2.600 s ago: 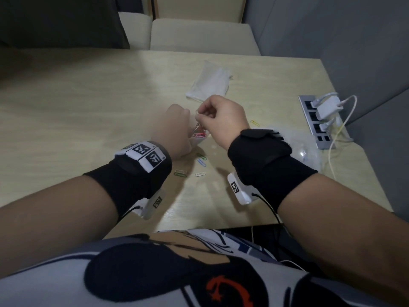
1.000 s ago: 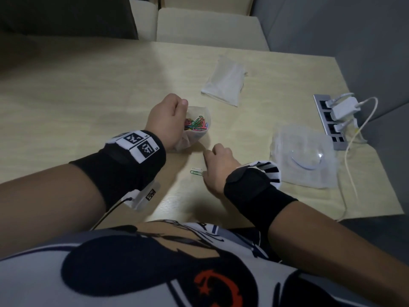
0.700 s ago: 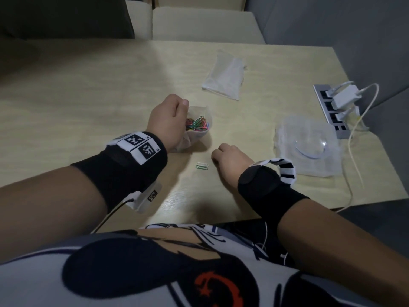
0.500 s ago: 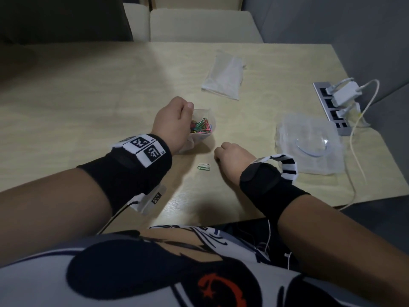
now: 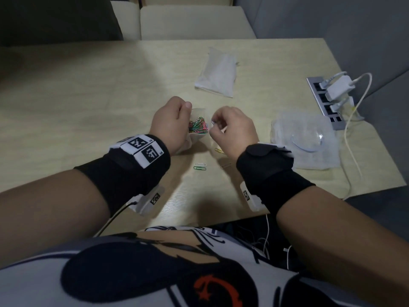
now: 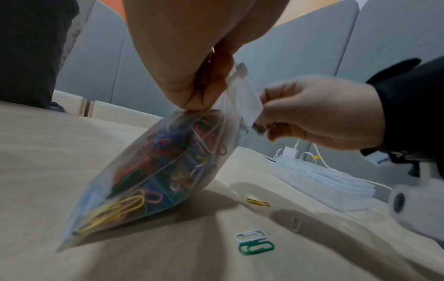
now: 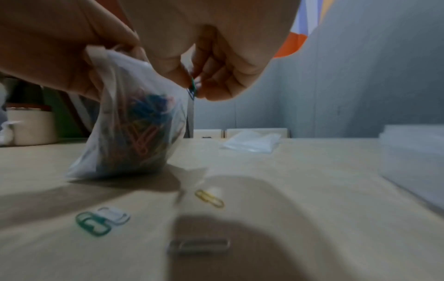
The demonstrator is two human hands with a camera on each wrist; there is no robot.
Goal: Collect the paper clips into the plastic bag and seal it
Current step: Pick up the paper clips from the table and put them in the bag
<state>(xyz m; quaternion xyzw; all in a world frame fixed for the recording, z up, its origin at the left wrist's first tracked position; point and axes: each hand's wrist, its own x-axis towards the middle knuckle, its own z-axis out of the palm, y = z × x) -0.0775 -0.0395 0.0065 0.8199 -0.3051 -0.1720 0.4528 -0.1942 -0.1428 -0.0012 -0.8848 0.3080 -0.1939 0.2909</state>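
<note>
A clear plastic bag [image 5: 197,127] [image 6: 163,161] [image 7: 134,133], part full of coloured paper clips, stands tilted on the table. My left hand [image 5: 186,114] [image 6: 206,91] pinches its rim and holds the mouth up. Just right of the mouth, my right hand [image 5: 213,125] [image 7: 195,89] pinches a dark green clip [image 7: 192,88] [image 6: 258,130] against the rim. Loose on the table lie a white clip [image 5: 200,164] [image 6: 251,234], a green clip [image 5: 199,168] [image 6: 256,248] [image 7: 92,224], a yellow clip [image 5: 219,150] [image 7: 209,197] and a grey clip [image 7: 199,246].
A pile of spare clear bags [image 5: 218,72] lies farther back. A clear plastic packet [image 5: 306,140] sits to the right of my right wrist. Beyond it a power strip [image 5: 327,98] holds white chargers with a cable trailing to the table's front edge.
My right hand has risen from the table beside the loose clips to the bag's mouth and now pinches a clip. The left hand still holds the bag in place.
</note>
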